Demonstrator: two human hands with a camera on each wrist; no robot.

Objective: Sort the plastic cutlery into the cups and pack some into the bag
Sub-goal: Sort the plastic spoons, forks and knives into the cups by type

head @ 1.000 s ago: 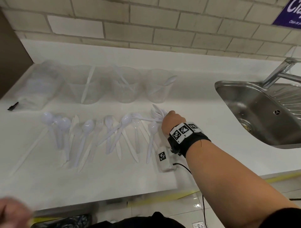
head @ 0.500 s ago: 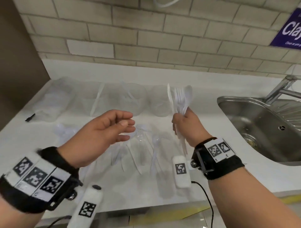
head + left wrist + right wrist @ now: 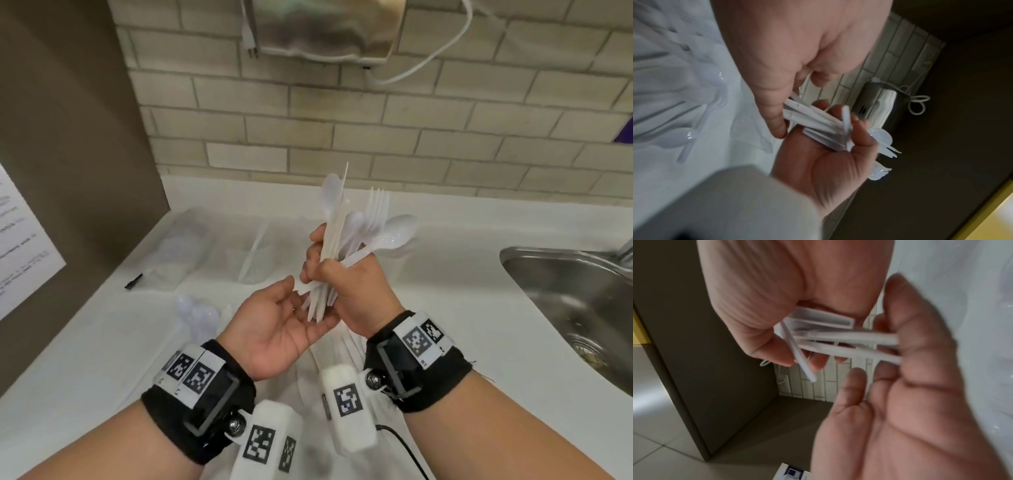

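Note:
My right hand (image 3: 346, 287) grips a bundle of white plastic cutlery (image 3: 359, 222), spoons, forks and knives together, upright above the counter. My left hand (image 3: 277, 322) lies palm up just below it, relaxed fingers touching the handle ends (image 3: 317, 305). The left wrist view shows the handles (image 3: 813, 120) fanned between both hands. In the right wrist view the handle ends (image 3: 849, 340) rest against the left fingers (image 3: 906, 331). A clear cup (image 3: 253, 257) with one knife stands behind on the counter, and a clear bag (image 3: 178, 250) lies to its left. Other cups are hidden by my hands.
Loose spoons (image 3: 202, 315) lie on the white counter (image 3: 102, 359) left of my wrists, with more cutlery under them. A steel sink (image 3: 565, 308) is sunk in at the right. A brown panel (image 3: 68, 171) walls off the left, brick tiles the back.
My right hand lifted the cutlery bundle off the counter and brought it closer. The left hand came up and turned palm up under the handle ends. My view tilted upward.

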